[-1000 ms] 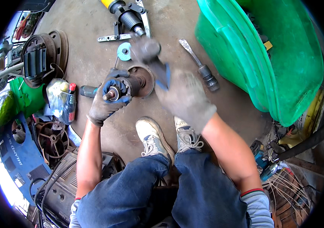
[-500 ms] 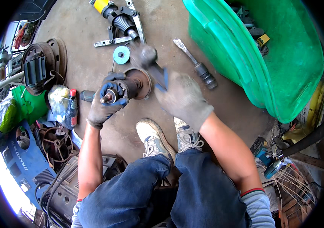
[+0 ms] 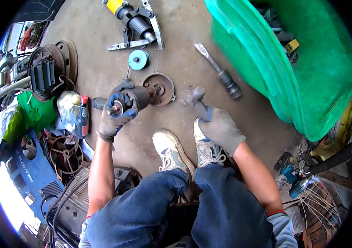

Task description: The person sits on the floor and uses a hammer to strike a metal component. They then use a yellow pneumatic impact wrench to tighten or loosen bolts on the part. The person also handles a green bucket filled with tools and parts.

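Observation:
My gloved left hand (image 3: 114, 118) grips a dark cylindrical metal part (image 3: 138, 96) with a bearing (image 3: 118, 107) and protruding shaft at its near end and a round rusty flange (image 3: 161, 89) at its far end. In my gloved right hand (image 3: 217, 126) is a hammer (image 3: 196, 97), its head blurred, held to the right of the part. Beyond the part lies a small light-blue disc (image 3: 139, 59) with a thin rod. A tool with a flat metal blade and dark body (image 3: 229, 82) lies to the right of the flange on the concrete floor.
A jaw puller (image 3: 136, 27) with a yellow cylinder lies at the top. A large green tub (image 3: 316, 91) holding dark parts stands right. Left are rusty wheels (image 3: 62, 62), a plastic bag (image 3: 68, 113), a blue panel (image 3: 27, 173) and cables. A cordless tool (image 3: 291, 173) lies lower right.
My right hand and the hammer have moved down and to the right, away from the cylindrical part, uncovering more of the flange. My left hand keeps its hold on the part.

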`<state>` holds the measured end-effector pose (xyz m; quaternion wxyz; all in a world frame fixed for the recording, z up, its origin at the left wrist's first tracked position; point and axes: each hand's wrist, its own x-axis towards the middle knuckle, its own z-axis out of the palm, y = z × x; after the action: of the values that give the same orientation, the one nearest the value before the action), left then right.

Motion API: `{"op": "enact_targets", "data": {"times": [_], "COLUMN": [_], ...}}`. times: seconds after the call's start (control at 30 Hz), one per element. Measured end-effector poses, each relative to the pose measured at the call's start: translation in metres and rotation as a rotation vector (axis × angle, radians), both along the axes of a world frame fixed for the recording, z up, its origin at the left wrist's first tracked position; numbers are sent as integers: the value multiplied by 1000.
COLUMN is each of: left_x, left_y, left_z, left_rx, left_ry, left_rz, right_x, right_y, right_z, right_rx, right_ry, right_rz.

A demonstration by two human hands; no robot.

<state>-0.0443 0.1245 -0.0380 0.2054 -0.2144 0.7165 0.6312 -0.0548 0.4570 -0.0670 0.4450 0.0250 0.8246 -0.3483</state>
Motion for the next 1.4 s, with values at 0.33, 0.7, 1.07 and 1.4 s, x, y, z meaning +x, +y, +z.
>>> {"op": "enact_targets", "data": {"times": [0.33, 0.7, 1.07, 1.4], "left_x": [9, 74, 116, 130], "left_y": [-6, -6, 65, 112], "left_z": [-31, -31, -88, -131], "left_rx": [185, 1078, 1503, 1487], "left_ry": [213, 37, -315, -559], "left_rz": [483, 1003, 945, 968], "right_x": [80, 71, 17, 13], "right_y": [129, 137, -87, -58], "right_z": [-27, -7, -34, -73], "right_rx": [-365, 505, -786, -379], "right_ry": [-381, -32, -338, -369], "right_rz": [-665, 209, -445, -687]}}
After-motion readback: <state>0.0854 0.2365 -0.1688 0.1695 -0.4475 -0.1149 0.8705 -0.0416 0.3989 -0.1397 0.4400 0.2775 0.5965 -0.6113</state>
